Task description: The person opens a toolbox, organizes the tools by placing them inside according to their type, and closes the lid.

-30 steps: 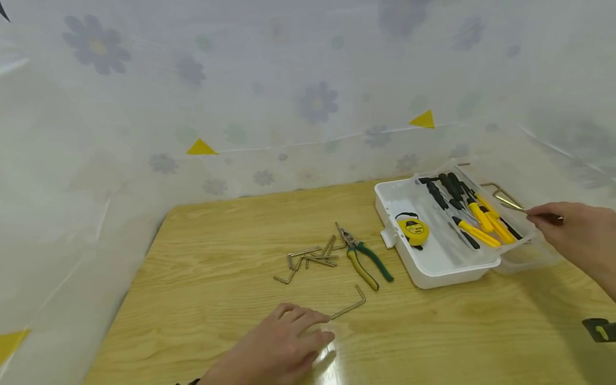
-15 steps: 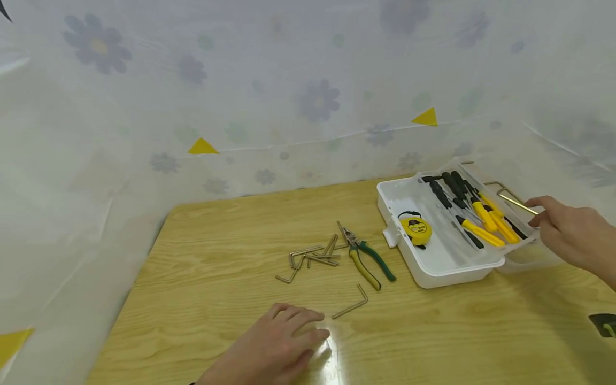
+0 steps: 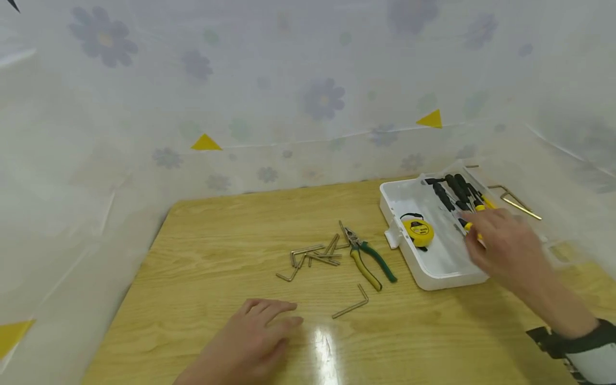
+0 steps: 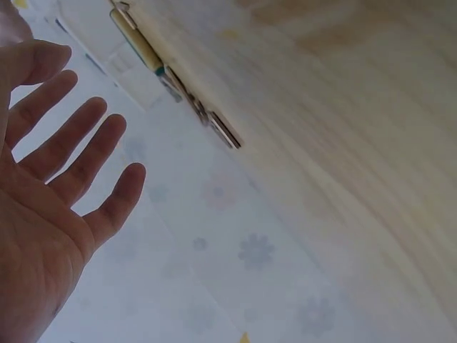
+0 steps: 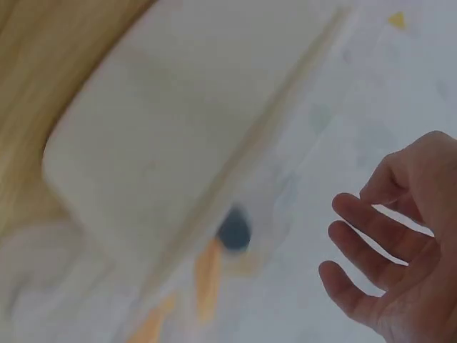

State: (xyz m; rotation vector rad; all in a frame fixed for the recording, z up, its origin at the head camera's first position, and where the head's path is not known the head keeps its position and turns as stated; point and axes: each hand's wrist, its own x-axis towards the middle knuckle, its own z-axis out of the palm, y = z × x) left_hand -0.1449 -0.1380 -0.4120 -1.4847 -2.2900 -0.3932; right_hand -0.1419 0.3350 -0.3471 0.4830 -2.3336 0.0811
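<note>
My left hand [image 3: 245,339] hovers over the table's front part, holding nothing. Its fingers [image 4: 71,143] are spread and slightly bent in the left wrist view. To its right lies a single L-shaped hex key [image 3: 351,307]. In the head view my right hand [image 3: 505,246] is above the right side of the white toolbox [image 3: 452,282], partly hiding the screwdrivers [image 3: 443,197]. The right wrist view shows its fingers [image 5: 371,243] loosely curled around nothing. Beyond the box, brass-coloured hex keys [image 3: 521,206] lie at the far right.
Combination pliers [image 3: 368,262] lie left of the toolbox, beside a loose pile of several hex keys [image 3: 315,256]. A yellow tape measure [image 3: 418,232] sits in the box. A flowered plastic sheet [image 3: 289,96] hangs behind the wooden table [image 3: 221,240].
My right hand has let go of a hex key at the far right and moved left over the toolbox. My left hand has drawn back leftward from the single hex key.
</note>
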